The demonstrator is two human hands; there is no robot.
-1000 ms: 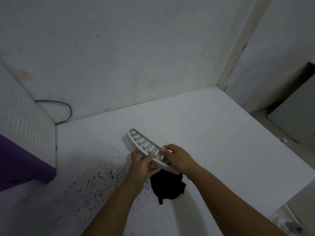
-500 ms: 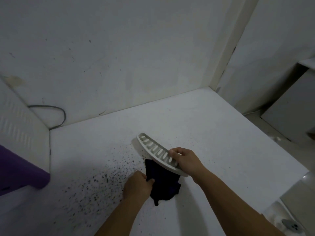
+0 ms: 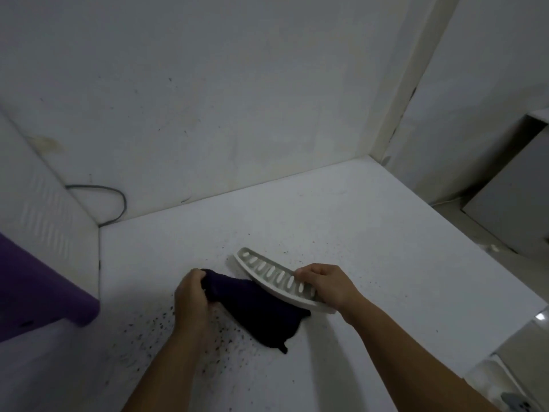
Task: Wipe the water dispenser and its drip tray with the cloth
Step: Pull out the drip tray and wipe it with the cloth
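I can read no text, label, brand, number or sign anywhere in my head view.

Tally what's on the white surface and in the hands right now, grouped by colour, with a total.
Dark: 1, the cloth, gripped by the left hand.
White: 1, the slotted drip tray, held by the right hand and tilted over the cloth.
Grey: 1, the cable by the wall.
Purple: 1, the purple panel at the left edge.
Total: 4
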